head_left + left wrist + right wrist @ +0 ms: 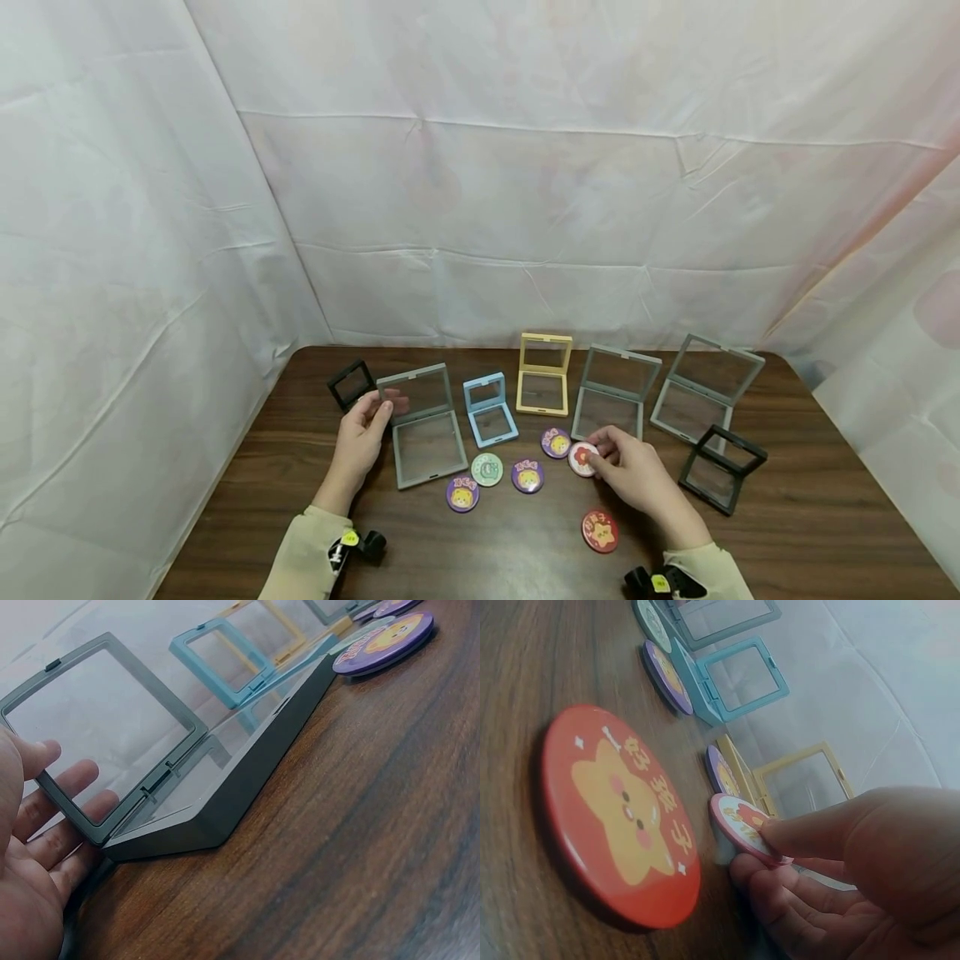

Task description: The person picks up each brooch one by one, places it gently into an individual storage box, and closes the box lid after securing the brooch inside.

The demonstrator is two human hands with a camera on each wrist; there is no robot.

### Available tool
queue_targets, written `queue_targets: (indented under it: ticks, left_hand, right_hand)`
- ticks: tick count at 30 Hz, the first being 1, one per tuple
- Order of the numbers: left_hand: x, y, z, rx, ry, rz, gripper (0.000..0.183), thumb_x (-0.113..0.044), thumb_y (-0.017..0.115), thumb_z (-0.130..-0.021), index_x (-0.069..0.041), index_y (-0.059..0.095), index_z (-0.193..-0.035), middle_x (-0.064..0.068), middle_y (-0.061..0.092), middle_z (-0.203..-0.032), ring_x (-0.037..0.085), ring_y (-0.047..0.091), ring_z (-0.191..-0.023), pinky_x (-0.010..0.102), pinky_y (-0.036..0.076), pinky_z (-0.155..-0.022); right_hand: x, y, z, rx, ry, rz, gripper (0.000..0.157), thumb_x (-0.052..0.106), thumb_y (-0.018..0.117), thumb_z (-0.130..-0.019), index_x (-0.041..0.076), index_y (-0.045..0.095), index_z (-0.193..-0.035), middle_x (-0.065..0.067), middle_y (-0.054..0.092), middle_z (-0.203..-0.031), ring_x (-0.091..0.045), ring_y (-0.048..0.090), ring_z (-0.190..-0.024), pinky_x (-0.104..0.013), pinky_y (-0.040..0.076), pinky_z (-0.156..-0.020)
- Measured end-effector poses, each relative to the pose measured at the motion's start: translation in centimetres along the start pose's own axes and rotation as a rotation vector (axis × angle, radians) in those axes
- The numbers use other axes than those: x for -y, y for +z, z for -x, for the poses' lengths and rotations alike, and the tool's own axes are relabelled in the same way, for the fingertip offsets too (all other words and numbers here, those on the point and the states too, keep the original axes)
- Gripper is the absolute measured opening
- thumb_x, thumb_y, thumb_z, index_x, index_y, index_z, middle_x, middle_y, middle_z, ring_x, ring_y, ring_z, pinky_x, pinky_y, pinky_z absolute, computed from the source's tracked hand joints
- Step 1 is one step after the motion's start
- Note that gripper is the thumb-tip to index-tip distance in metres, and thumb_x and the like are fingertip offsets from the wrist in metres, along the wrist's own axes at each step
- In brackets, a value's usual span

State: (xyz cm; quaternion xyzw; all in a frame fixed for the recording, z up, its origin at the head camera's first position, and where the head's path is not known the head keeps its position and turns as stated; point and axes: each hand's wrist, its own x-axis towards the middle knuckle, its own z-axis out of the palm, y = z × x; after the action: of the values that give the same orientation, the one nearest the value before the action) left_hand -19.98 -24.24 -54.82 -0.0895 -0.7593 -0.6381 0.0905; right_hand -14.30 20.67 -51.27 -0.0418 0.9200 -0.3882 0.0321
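Observation:
My left hand [363,433] grips the raised lid of a grey clear-windowed display frame [430,450], thumb in front and fingers behind the panel. That frame stands hinged wide, its base on the table. With thumb and fingers, my right hand [632,468] pinches a white pink-rimmed button badge [739,823] with a red design, tilted in the right wrist view. Nearer me lies a red star badge [600,531]. A purple badge [556,442] sits just beyond the pinched one; others, purple [528,476], purple [462,493] and green [487,469], lie between my hands.
Along the back stand a blue frame [491,425], a yellow frame [542,393] and grey frames [611,412] [690,408], lids raised. A black frame [712,483] stands at the right, and a small black frame [351,385] at the back left. White cloth [480,192] hangs behind the wooden table [495,558].

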Motion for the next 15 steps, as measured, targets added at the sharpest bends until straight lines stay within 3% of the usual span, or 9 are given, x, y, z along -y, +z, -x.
queue_targets:
  ticks: [15]
  left_hand:
    - [0.0, 0.0, 0.0, 0.008, 0.012, -0.006, 0.036, -0.019, 0.054, -0.117, 0.006, 0.063, -0.141, 0.023, 0.074, -0.132, 0.031, 0.072, -0.124, 0.017, 0.049, -0.104]
  right_hand:
    - [1.6, 0.8, 0.3, -0.072, 0.023, -0.098, 0.016, 0.011, 0.08, -0.102, 0.008, 0.077, -0.117, 0.002, 0.072, -0.09, -0.01, 0.068, -0.075, -0.026, 0.053, -0.061]
